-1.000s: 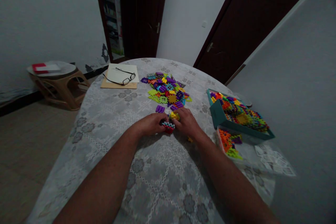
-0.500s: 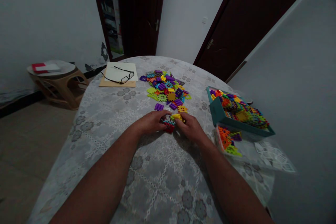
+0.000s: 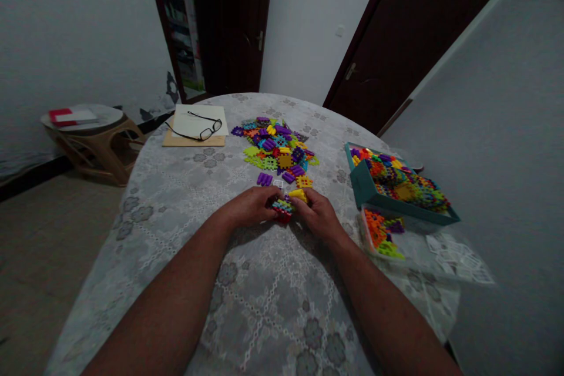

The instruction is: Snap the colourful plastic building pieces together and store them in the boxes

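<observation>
My left hand (image 3: 253, 207) is closed round a small assembly of interlocking plastic building pieces (image 3: 282, 209), its layers red, light blue and green. Against the other side of that assembly, my right hand (image 3: 318, 211) pinches a yellow building piece (image 3: 298, 194). Both hands nearly meet just above the table. Fingers hide part of each piece, so I cannot tell how the yellow one joins the rest. Just beyond the hands lie a purple ribbed piece (image 3: 264, 179), a white square piece (image 3: 278, 184) and an orange-yellow square piece (image 3: 304, 181).
A heap of colourful building pieces (image 3: 275, 144) lies farther back on the patterned tablecloth (image 3: 259, 317). Eyeglasses (image 3: 205, 133) rest on paper at the left. To the right stand a teal box (image 3: 363, 185) full of pieces and a clear plastic tub (image 3: 366, 235) with more.
The yellow piece has turned and shows more of its length in my right hand. The orange-yellow square piece beyond has come into sight. The whole view has shifted slightly.
</observation>
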`<move>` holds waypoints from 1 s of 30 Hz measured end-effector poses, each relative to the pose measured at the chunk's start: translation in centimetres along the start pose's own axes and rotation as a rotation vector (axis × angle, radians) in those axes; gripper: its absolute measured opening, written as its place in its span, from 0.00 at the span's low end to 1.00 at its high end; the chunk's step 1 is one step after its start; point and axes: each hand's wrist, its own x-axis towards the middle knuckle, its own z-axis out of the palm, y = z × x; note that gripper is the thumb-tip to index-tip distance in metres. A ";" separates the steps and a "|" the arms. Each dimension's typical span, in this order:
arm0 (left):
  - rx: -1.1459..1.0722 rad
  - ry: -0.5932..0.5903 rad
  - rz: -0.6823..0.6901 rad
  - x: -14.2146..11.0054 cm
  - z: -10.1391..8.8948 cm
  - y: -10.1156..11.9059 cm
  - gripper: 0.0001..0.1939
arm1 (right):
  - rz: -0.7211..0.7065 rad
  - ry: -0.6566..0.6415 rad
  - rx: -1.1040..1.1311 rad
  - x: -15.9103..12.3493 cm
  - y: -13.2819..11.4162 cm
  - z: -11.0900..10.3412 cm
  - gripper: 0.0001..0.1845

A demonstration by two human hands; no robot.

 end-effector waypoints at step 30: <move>-0.419 -0.023 -0.081 0.4 -0.8 -0.7 0.20 | -0.165 -0.121 -0.127 -0.7 -2.1 -0.9 0.11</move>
